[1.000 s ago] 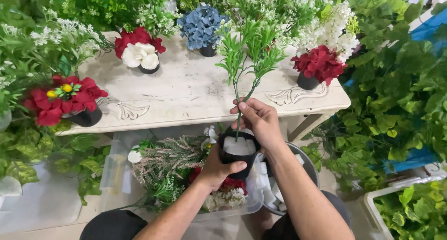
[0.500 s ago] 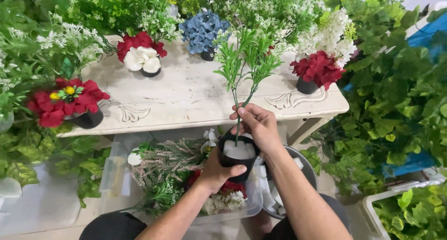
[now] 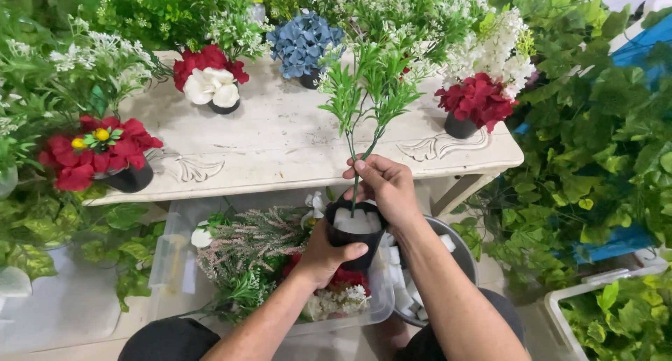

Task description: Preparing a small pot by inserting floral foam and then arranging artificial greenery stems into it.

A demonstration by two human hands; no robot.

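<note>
The green sprig (image 3: 369, 88) stands nearly upright, its long stem running straight down into the white foam block (image 3: 353, 222) that fills the small black pot (image 3: 353, 236). The right hand (image 3: 385, 189) is pinched tight around the stem just above the foam, so the leafy top rises above the hand and the stem's foot lies directly below it. The left hand (image 3: 325, 252) is wrapped around the pot from the near side, thumb across its front, holding it in the air in front of the body. Both hands touch their thing; the right one alone governs the stem.

Under the pot lies a clear plastic bin (image 3: 175, 252) with loose pink, white and red stems, and a grey bucket (image 3: 462, 252) of foam pieces sits just beside it on the right. Beyond the hands runs the near edge of the whitewashed table (image 3: 280, 133), its middle bare, with finished pots around its rim: red-and-white flowers (image 3: 210, 81), blue flowers (image 3: 302, 43) and red flowers (image 3: 477, 98). Thick foliage crowds both sides.
</note>
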